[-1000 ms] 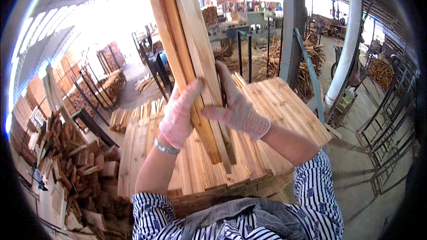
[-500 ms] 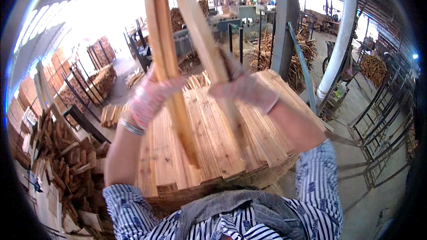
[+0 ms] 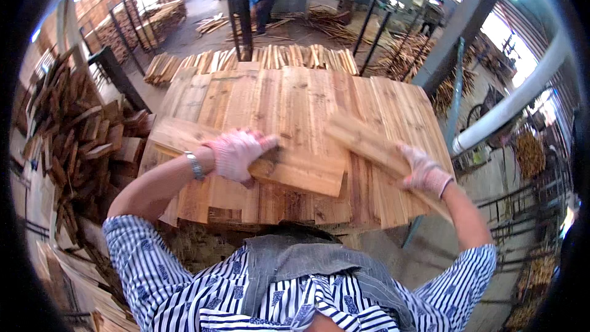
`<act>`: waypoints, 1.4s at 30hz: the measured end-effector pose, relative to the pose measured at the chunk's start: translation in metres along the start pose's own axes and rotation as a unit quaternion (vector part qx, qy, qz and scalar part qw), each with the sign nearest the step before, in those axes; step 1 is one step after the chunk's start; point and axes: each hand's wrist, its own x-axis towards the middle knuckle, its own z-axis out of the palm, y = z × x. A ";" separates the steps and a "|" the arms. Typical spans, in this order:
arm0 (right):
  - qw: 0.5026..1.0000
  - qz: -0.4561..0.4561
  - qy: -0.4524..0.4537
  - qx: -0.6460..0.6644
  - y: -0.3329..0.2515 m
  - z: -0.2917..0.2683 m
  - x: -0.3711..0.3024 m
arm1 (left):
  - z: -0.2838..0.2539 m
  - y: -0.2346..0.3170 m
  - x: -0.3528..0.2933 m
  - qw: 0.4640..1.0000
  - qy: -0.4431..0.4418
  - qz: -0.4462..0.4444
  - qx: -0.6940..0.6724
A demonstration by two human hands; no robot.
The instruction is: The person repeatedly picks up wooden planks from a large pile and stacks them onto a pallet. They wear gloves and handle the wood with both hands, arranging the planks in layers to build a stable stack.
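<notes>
My left hand point(image 3: 236, 154), in a pale pinkish work glove, is closed over flat wooden boards point(image 3: 301, 169) that lie slanted across the stack; a second edge shows below the upper board at its left end. In a similar glove, my right hand point(image 3: 424, 169) grips another wooden board point(image 3: 369, 141) near its lower right part, its far end pointing up and left. That board is slightly blurred. Beneath both hands is a wide stack of planks point(image 3: 295, 98) laid side by side, with uneven near ends.
A heap of wood offcuts point(image 3: 86, 154) rises at the left. Behind the stack stands a row of short pieces point(image 3: 307, 56). Dark upright posts point(image 3: 243, 21) and a grey column point(image 3: 458, 31) flank it. Further back, a person in a blue top point(image 3: 264, 0) bends over beside machinery.
The boards, earlier held upright, are lowered and slanted over the stack. My hands have moved apart, the right one outward. The view has tilted down.
</notes>
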 end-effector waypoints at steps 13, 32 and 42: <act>0.999 -0.001 0.023 -0.033 0.003 0.022 -0.001 | -0.037 -0.165 0.133 0.984 0.153 -0.091 0.009; 0.986 -0.023 0.019 -0.163 0.029 -0.054 0.160 | 0.001 -0.209 0.188 0.973 0.180 -0.139 -0.026; 0.979 -0.017 -0.113 -0.167 0.052 -0.059 0.254 | -0.010 -0.196 0.195 0.974 0.146 -0.163 -0.055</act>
